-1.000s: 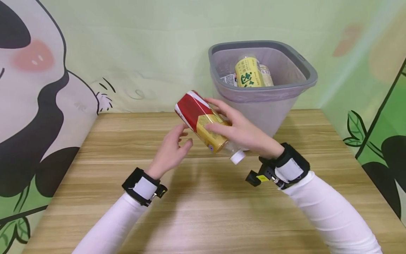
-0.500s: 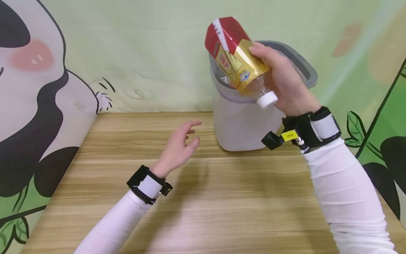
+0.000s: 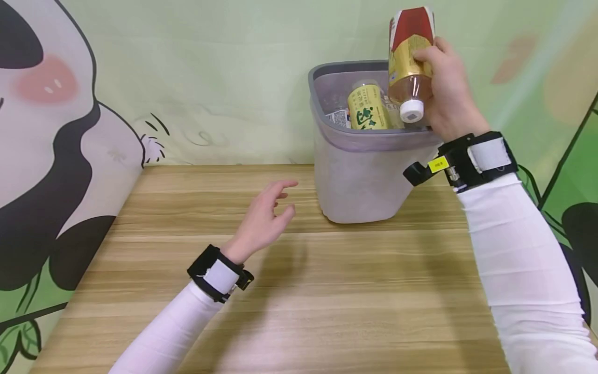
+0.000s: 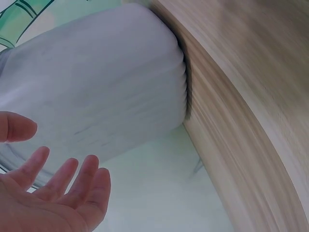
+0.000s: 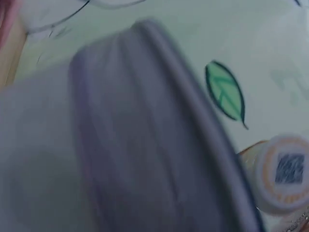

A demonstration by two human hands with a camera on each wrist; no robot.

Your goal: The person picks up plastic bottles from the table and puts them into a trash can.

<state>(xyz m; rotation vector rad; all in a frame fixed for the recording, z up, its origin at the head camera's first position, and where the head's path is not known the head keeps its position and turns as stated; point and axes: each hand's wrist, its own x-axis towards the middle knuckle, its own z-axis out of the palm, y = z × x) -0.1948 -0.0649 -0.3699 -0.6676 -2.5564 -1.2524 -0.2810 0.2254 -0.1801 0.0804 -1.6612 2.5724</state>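
Observation:
My right hand [image 3: 450, 88] grips a plastic bottle [image 3: 411, 57] with a red and gold label over the right part of a grey-rimmed trash bin [image 3: 362, 182]. The bottle is tilted, its white cap toward me and lowest. In the right wrist view the cap [image 5: 285, 174] shows a printed code beside the bin's rim, and the hand is out of sight. My left hand [image 3: 261, 221] hovers above the table left of the bin, fingers loosely bent and holding nothing. The left wrist view shows these spread fingers [image 4: 87, 186] in front of the bin's side [image 4: 101, 82].
Inside the bin lie a yellow-labelled bottle [image 3: 368, 106] and other partly hidden containers. A thin liner [image 3: 369, 143] folds over below the rim. The bin stands at the back of the wooden table [image 3: 224, 202], near a printed cloth backdrop [image 3: 224, 83].
My right hand has carried the bottle up and to the right, from between both hands to above the bin, and turned it more upright. My left hand has let go and shifted slightly right.

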